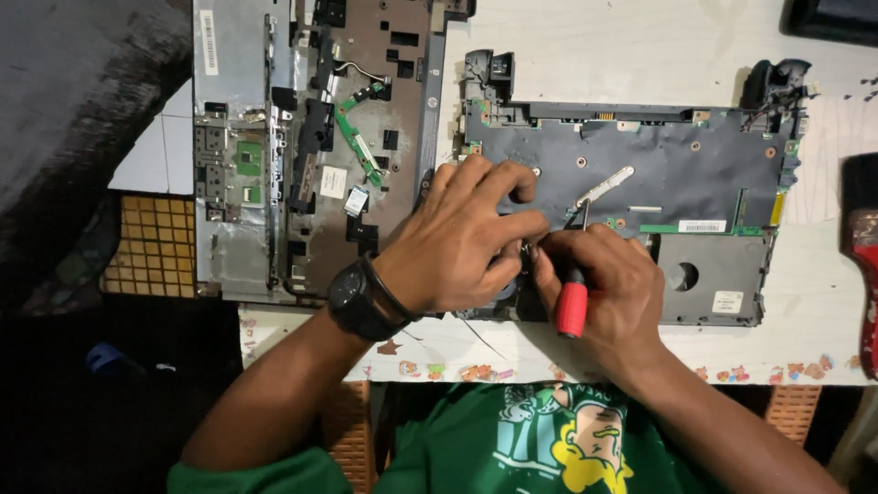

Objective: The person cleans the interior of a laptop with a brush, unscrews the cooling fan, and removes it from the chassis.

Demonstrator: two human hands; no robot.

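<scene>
Laptop base [640, 174], the dark grey shell with its circuit board showing, lies flat at the middle right of the white tabletop [658, 37], its near edge at the table's front so you can lean straight over it. Far to the left, the detached palm-rest cover [302, 146] lies inside-up, set aside beside the base and seemingly out of your way. Your left hand [457, 242], a black wristwatch [358, 297] on its wrist, rests on the base's near left corner, fingers curled and pressed down, probably steadying the shell. Your right hand [608, 284] is closed around a red-handled screwdriver [572, 306], its thin shaft pointing away toward a spot just beside a silver metal bracket [604, 186]. The board looks bare, dotted with copper-ringed screw holes, with a round fan opening [684, 274] at the near right.
</scene>
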